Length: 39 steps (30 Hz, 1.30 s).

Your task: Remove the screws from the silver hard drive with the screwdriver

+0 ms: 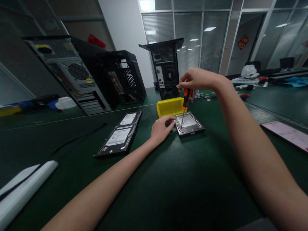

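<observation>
A hard drive (190,123) lies label up on the green table, in front of a yellow plastic tray (170,107). My right hand (192,80) is above it, fingers closed around the top of a red and black screwdriver (186,99). The screwdriver stands nearly upright, its tip down at the near left part of the drive's top. At the drive's left edge, my left hand (162,129) has thumb and fingers curled together against the drive, steadying it. Left of this hand, two more hard drives (120,134) lie end to end.
Computer cases (79,73) stand at the back left, with another tower (166,69) behind the yellow tray. A phone (288,133) lies to the right. A white object (29,189) with a black cable is at the near left. Loose tools (244,96) lie at the back right.
</observation>
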Available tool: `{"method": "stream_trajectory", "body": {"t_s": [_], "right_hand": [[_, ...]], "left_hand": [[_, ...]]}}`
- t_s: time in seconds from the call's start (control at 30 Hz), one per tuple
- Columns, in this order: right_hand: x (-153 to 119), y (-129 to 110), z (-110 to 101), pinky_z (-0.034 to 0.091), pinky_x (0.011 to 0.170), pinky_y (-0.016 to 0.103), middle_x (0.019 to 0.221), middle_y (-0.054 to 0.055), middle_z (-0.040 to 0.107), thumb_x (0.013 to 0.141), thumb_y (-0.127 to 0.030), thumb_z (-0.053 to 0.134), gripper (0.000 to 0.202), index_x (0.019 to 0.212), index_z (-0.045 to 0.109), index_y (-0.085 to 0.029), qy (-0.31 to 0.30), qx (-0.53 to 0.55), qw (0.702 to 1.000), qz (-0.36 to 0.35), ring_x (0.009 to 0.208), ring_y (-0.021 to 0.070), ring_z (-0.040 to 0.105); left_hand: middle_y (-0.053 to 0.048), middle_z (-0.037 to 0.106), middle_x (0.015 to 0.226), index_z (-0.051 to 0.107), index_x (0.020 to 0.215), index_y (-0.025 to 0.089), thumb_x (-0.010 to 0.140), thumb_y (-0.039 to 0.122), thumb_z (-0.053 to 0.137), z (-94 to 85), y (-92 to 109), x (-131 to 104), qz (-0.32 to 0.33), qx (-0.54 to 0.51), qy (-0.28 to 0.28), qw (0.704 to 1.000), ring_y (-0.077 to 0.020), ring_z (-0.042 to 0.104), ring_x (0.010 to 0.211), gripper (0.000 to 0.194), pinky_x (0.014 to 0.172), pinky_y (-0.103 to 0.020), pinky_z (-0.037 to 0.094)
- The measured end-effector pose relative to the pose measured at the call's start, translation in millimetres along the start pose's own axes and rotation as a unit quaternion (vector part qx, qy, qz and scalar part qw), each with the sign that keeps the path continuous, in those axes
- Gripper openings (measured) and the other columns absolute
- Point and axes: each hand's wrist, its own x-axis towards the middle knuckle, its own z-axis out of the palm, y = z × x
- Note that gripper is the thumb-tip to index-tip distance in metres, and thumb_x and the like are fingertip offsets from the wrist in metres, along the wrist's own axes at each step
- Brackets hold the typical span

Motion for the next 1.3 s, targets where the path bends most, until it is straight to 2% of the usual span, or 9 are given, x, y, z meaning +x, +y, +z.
{"method": "stream_trajectory", "body": {"t_s": [0.27, 0.47, 0.63, 0.77, 0.97, 1.13, 1.3], "right_hand": [[0, 0, 0, 0.047, 0.051, 0.024, 0.069, 0.008, 0.067, 0.084, -0.034, 0.055, 0.025, 0.086, 0.069, -0.013, 0.002, 0.0, 1.0, -0.003, 0.058, 0.0153, 0.063], [1, 1, 3, 0.049, 0.056, 0.027, 0.072, 0.009, 0.068, 0.084, -0.036, 0.052, 0.029, 0.085, 0.07, -0.012, 0.028, -0.011, 1.0, -0.005, 0.06, 0.016, 0.062], [5, -4, 10, 0.048, 0.062, 0.029, 0.072, 0.01, 0.067, 0.086, -0.038, 0.05, 0.034, 0.085, 0.069, -0.01, 0.085, -0.029, 0.996, -0.015, 0.061, 0.0162, 0.062], [12, -11, 20, 0.048, 0.07, 0.032, 0.08, 0.013, 0.067, 0.087, -0.037, 0.049, 0.034, 0.084, 0.069, -0.011, 0.122, -0.059, 0.99, -0.032, 0.072, 0.0184, 0.063], [17, -12, 33, 0.047, 0.07, 0.032, 0.085, 0.014, 0.066, 0.086, -0.036, 0.05, 0.031, 0.085, 0.07, -0.012, 0.113, -0.076, 0.99, -0.046, 0.075, 0.0187, 0.062], [16, -9, 33, 0.045, 0.066, 0.03, 0.086, 0.014, 0.067, 0.086, -0.037, 0.049, 0.033, 0.088, 0.071, -0.012, 0.139, -0.084, 0.986, -0.037, 0.072, 0.0176, 0.061], [17, -9, 32, 0.044, 0.067, 0.029, 0.087, 0.015, 0.067, 0.087, -0.036, 0.047, 0.034, 0.089, 0.071, -0.011, 0.135, -0.093, 0.986, -0.035, 0.073, 0.0169, 0.06]], "left_hand": [[-0.005, 0.067, 0.09, 0.061, 0.095, 0.016, 0.087, 0.043, 0.049, 4.0, -15, 8, -0.078, -0.091, -0.06, 0.991, -0.0167, 0.061, 0.081, 0.031, 0.073, -0.027, 0.047], [-0.004, 0.067, 0.084, 0.064, 0.083, 0.017, 0.086, 0.049, 0.046, 3.3, -15, 9, -0.065, -0.041, -0.117, 0.99, -0.0184, 0.059, 0.078, 0.037, 0.071, -0.028, 0.043], [-0.003, 0.066, 0.082, 0.065, 0.08, 0.018, 0.086, 0.052, 0.044, 4.7, -17, 11, -0.064, -0.05, -0.12, 0.989, -0.0184, 0.058, 0.076, 0.041, 0.069, -0.027, 0.043], [-0.003, 0.065, 0.078, 0.064, 0.076, 0.018, 0.085, 0.05, 0.044, 7.9, -20, 13, -0.078, -0.057, -0.119, 0.988, -0.0179, 0.057, 0.075, 0.039, 0.068, -0.027, 0.042], [-0.001, 0.064, 0.074, 0.063, 0.072, 0.018, 0.084, 0.047, 0.046, 11.7, -25, 16, -0.093, -0.058, -0.124, 0.986, -0.0164, 0.056, 0.071, 0.036, 0.065, -0.026, 0.042], [-0.001, 0.063, 0.076, 0.063, 0.072, 0.018, 0.083, 0.048, 0.047, 10.9, -25, 15, -0.095, -0.074, -0.136, 0.983, -0.0163, 0.056, 0.073, 0.036, 0.067, -0.025, 0.042], [-0.001, 0.064, 0.076, 0.063, 0.072, 0.018, 0.083, 0.047, 0.047, 9.5, -23, 15, -0.104, -0.075, -0.141, 0.982, -0.0163, 0.057, 0.073, 0.034, 0.066, -0.025, 0.042]]}}
